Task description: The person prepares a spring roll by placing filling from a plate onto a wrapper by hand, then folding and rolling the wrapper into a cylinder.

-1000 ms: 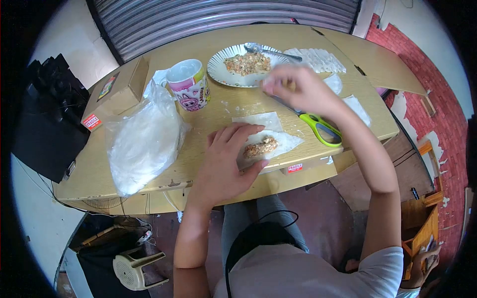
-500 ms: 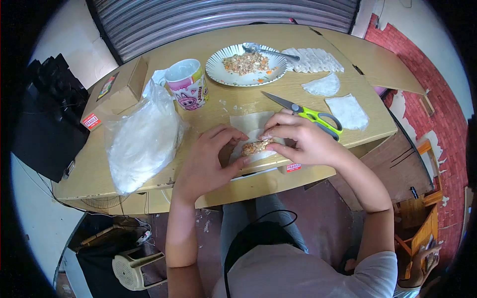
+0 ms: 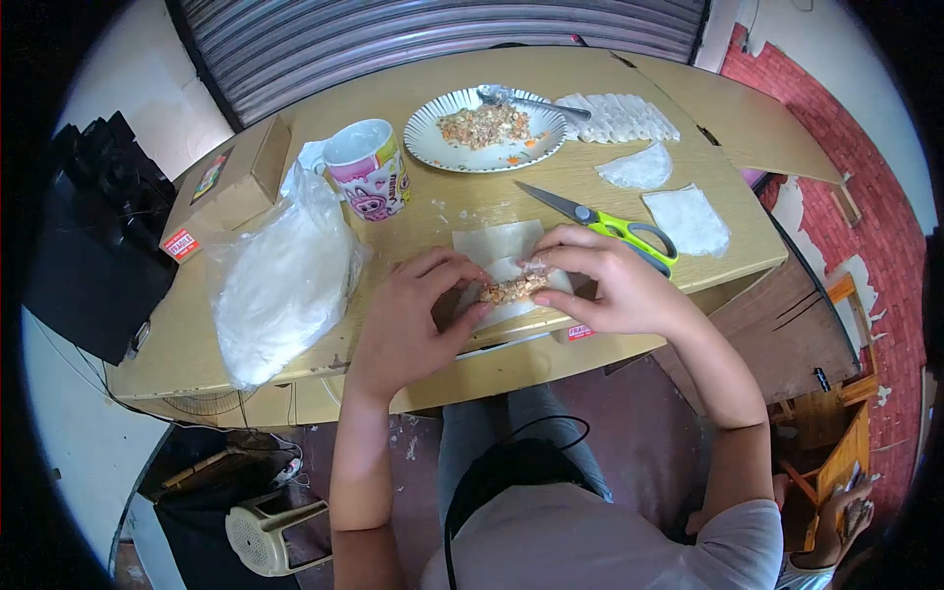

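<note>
A log of minced filling (image 3: pixel 513 287) with orange bits lies on a thin white spring roll wrapper (image 3: pixel 500 241) near the table's front edge. From the left, my left hand (image 3: pixel 418 310) curls its fingers and thumb around one end of the wrapper and filling. My right hand (image 3: pixel 612 280) pinches the wrapper at the other end, fingertips above and thumb below. Green-handled scissors (image 3: pixel 600 221) lie just beyond my right hand, blades pointing up and left. Farther back, a paper plate (image 3: pixel 430 147) carries loose filling (image 3: pixel 482 126) and a spoon (image 3: pixel 541 101).
Finished white rolls (image 3: pixel 619 116) lie in a row at the back right, above a folded wrapper (image 3: pixel 637 167) and a square wrapper (image 3: pixel 686 220). On the left are a mug (image 3: pixel 369 172), a plastic bag of white stuff (image 3: pixel 285 285) and a cardboard box (image 3: pixel 231 177). Another person's hand (image 3: pixel 851 506) shows lower right.
My right fingers have shifted slightly right and opened away from the filling, so more of it shows. My left hand stays at the other end, almost unmoved.
</note>
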`<state>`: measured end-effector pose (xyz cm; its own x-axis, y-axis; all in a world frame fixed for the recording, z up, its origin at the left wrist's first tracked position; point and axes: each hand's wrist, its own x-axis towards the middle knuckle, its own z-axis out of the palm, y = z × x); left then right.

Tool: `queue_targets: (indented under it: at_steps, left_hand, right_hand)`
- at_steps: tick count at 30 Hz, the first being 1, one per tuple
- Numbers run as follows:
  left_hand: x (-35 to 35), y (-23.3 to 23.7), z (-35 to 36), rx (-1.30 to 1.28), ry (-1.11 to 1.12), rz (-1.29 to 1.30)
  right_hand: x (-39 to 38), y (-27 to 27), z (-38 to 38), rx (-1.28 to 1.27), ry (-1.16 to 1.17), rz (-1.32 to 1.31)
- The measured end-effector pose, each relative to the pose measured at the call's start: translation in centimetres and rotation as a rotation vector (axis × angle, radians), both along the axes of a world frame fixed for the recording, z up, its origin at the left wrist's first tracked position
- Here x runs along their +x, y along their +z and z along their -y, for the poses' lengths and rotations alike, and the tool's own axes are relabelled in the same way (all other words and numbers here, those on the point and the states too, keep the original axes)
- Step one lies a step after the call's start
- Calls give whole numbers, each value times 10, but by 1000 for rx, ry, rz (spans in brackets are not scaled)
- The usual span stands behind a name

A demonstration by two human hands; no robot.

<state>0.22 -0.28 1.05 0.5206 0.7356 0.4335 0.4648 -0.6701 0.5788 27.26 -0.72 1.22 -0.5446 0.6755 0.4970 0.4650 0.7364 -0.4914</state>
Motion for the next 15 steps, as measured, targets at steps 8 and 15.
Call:
queue_targets:
  at_steps: [8,15]
  left_hand:
    - [11,-1,5,15,130,-65]
    - [20,-7,10,70,222,-90]
  right_hand:
    - [2,5,-11,-86,73,72]
    - [0,-7,-7,-60,-7,6]
